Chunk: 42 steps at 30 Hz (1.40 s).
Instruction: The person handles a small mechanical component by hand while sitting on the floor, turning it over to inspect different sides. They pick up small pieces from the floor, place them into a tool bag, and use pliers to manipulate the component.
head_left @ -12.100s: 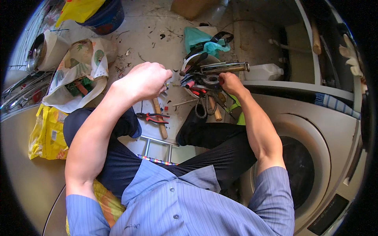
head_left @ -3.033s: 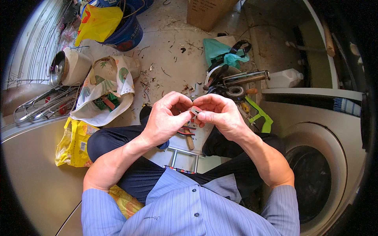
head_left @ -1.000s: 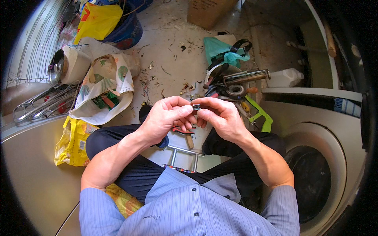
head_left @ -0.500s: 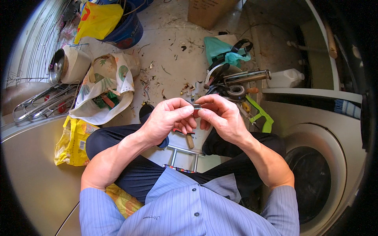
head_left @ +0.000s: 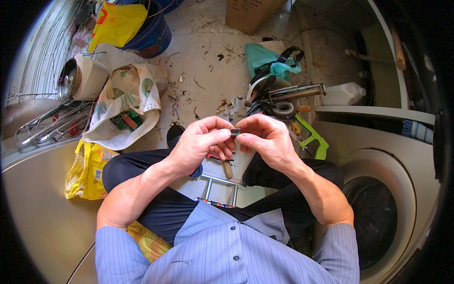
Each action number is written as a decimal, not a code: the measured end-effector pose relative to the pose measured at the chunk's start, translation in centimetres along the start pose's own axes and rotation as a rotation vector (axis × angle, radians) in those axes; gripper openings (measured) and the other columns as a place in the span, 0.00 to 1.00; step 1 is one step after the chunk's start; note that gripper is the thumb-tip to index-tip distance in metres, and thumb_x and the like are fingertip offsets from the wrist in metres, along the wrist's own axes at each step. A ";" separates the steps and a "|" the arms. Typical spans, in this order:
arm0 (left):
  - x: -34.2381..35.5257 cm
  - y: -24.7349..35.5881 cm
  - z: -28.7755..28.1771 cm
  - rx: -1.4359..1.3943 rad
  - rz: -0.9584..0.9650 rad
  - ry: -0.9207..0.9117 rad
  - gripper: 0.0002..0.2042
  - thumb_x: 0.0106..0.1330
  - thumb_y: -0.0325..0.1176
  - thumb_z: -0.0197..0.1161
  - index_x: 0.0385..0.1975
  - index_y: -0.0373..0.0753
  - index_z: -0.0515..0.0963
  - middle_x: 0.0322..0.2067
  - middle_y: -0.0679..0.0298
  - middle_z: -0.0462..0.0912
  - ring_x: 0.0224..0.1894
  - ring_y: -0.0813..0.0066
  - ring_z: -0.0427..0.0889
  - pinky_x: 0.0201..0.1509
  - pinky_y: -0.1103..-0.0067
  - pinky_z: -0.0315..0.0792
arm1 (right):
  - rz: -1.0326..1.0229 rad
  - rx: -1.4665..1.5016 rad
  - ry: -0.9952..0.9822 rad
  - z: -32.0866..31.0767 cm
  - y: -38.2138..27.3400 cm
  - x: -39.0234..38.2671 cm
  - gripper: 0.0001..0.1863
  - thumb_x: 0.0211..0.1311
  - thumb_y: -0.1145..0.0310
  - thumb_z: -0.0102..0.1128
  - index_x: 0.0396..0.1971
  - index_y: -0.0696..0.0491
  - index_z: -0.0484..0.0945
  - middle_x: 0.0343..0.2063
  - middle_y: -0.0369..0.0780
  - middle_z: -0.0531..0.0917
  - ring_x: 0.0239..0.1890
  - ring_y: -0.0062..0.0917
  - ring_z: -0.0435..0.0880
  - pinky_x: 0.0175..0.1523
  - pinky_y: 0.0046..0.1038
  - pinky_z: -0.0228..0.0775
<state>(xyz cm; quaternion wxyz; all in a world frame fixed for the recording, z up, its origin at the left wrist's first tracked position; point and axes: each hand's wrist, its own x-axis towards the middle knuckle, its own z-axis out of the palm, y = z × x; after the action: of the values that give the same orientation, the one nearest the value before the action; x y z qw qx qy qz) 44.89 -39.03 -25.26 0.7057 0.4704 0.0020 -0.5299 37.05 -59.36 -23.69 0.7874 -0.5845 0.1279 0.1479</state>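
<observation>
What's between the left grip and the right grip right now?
In the head view, a small dark ribbed piece fills the gap between left grip and right grip, held there; its exact kind is unclear.

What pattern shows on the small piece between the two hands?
Dark with pale, silvery stripes: the small piece shows best in the head view.

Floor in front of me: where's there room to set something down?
Mostly open floor lies between the blue bucket and teal bag, with small scraps scattered there. It's crowded right, around the white jug and green tool, and left, around the patterned bag.
</observation>
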 end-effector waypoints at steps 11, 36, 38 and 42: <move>0.3 -0.1 0.5 -0.130 -0.087 -0.042 0.14 0.72 0.37 0.58 0.49 0.33 0.76 0.34 0.59 0.84 0.31 0.73 0.84 0.35 0.80 0.78 | -0.270 -0.272 0.107 0.1 0.8 0.0 0.11 0.62 0.73 0.66 0.43 0.60 0.79 0.32 0.36 0.83 0.34 0.14 0.81 0.37 0.18 0.74; -0.1 1.7 2.3 0.397 0.026 -0.101 0.11 0.69 0.35 0.63 0.43 0.33 0.79 0.32 0.68 0.82 0.33 0.85 0.79 0.39 0.83 0.75 | 0.077 -1.361 0.497 -21.1 8.8 1.2 0.12 0.54 0.77 0.65 0.41 0.56 0.81 0.36 0.47 0.79 0.41 0.44 0.80 0.45 0.43 0.73; -0.2 1.6 2.2 0.400 0.043 -0.106 0.11 0.69 0.35 0.63 0.42 0.33 0.79 0.32 0.68 0.82 0.34 0.85 0.79 0.39 0.83 0.75 | 0.077 -1.377 0.485 -20.8 9.0 1.3 0.12 0.54 0.77 0.64 0.40 0.57 0.81 0.37 0.48 0.79 0.41 0.46 0.80 0.45 0.43 0.72; -0.6 1.2 2.0 0.379 0.063 -0.094 0.11 0.66 0.34 0.62 0.40 0.32 0.80 0.31 0.69 0.81 0.34 0.85 0.76 0.40 0.83 0.72 | 0.015 -1.372 0.492 -20.5 9.1 1.4 0.11 0.53 0.78 0.63 0.39 0.57 0.80 0.37 0.50 0.79 0.42 0.48 0.79 0.46 0.43 0.72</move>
<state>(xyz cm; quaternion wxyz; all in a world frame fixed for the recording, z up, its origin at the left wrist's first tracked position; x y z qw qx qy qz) 44.55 -39.96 -23.07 0.6201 0.5694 -0.1454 -0.5197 34.26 -76.40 -38.05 0.1912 -0.9621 0.1837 0.0643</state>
